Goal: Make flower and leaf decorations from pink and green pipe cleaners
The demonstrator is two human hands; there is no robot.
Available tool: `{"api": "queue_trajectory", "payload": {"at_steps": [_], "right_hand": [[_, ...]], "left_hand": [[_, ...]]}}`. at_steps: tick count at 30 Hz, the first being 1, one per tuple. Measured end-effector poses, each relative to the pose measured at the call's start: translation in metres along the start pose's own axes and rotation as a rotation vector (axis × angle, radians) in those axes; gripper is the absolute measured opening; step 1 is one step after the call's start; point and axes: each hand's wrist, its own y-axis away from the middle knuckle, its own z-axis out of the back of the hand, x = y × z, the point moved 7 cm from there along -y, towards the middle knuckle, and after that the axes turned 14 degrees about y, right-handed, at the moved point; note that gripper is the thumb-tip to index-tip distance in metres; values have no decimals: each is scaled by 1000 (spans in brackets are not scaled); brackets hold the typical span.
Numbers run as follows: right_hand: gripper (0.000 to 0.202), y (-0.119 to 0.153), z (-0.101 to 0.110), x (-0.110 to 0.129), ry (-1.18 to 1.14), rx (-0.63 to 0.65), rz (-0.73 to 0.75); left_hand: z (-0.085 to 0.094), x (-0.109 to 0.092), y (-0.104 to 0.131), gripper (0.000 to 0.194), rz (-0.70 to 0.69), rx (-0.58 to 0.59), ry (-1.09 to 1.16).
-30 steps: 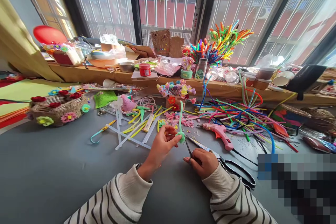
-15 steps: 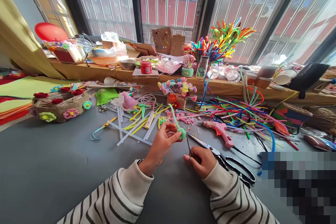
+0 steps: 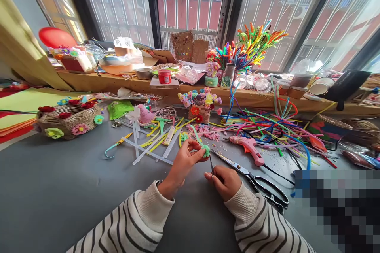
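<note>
My left hand (image 3: 187,163) is closed, with thumb and fingers pinching a small light-green fuzzy pipe cleaner flower (image 3: 206,150). A pale green stem (image 3: 196,133) rises from it, leaning up and left. In my closed right hand (image 3: 227,182) is a thin dark pointed metal tool (image 3: 211,164); whether it is tweezers or small scissors I cannot tell. Its tip reaches the flower's lower right edge. Large black-handled scissors (image 3: 247,174) lie just beyond my right hand, and a pink glue gun (image 3: 248,148) rests behind them.
Clear glue sticks (image 3: 144,153) and yellow strips lie behind my left hand. A flower-trimmed basket (image 3: 69,120) stands at the left, a small pot of fuzzy flowers (image 3: 199,111) at the back. Loose pipe cleaners (image 3: 267,126) cover the right rear. Jars and cups line the ledge (image 3: 118,85).
My right hand has shifted slightly left and the dark tool's tip has come up against the green flower. The flower's stem leans a little more to the left and sits lower.
</note>
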Motion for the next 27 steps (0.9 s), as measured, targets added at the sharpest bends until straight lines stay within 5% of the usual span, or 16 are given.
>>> {"api": "queue_trajectory", "payload": {"at_steps": [27], "right_hand": [[34,3,8,0,175,37,67]], "left_hand": [[2,-11,2,28,-88,-33,-143]]}}
